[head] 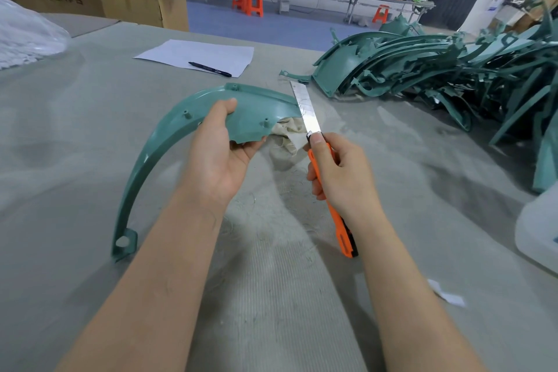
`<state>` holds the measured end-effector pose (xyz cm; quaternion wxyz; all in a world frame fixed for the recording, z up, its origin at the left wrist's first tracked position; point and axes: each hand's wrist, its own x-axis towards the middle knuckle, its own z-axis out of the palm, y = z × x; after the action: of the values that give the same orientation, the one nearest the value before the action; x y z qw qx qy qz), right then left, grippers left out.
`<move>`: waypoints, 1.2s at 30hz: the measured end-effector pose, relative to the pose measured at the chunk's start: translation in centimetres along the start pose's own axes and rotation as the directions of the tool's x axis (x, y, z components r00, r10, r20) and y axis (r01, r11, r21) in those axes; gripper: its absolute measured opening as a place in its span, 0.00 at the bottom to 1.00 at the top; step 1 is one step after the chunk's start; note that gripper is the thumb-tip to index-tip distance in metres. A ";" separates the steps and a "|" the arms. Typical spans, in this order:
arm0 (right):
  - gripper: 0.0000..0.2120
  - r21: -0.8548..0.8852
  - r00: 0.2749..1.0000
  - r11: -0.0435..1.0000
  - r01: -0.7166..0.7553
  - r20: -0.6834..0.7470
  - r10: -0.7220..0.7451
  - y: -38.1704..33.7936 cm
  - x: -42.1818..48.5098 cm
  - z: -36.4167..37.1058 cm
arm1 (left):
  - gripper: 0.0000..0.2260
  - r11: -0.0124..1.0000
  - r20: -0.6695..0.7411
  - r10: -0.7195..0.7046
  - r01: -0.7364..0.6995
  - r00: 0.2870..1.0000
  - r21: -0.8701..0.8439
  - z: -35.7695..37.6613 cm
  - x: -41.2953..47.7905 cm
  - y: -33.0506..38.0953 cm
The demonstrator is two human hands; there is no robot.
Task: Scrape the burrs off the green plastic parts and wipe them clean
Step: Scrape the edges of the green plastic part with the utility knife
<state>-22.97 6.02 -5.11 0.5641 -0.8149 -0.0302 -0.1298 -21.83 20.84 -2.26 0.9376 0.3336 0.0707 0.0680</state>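
Both bare forearms reach forward over the table. The left hand (pixel 222 148) grips with thumb on top. The right hand (pixel 341 175) is curled, thumb pressed forward.

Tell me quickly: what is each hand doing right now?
Left hand: grips the curved green plastic part.
Right hand: grips the orange-handled utility knife, its long blade extended against the part's edge.

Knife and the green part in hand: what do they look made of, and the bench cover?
Knife: orange plastic handle, long bare metal blade, dull silver with glints. Green part: moulded plastic, smooth semi-gloss, with moulded pegs and a ragged edge. Bench cover: seemingly grey ribbed fabric or felt, matte, littered with thin shavings.
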 end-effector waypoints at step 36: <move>0.14 0.347 0.987 0.925 -0.153 0.096 0.127 -1.0 -0.1 -0.1 | 0.04 0.999 0.012 -0.007 0.007 1.000 -0.037 -0.2 0.4 -0.1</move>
<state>-23.30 6.26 -4.24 0.7078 -0.7044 -0.0151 -0.0522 -21.49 20.96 -2.53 0.9442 0.3164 0.0651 0.0639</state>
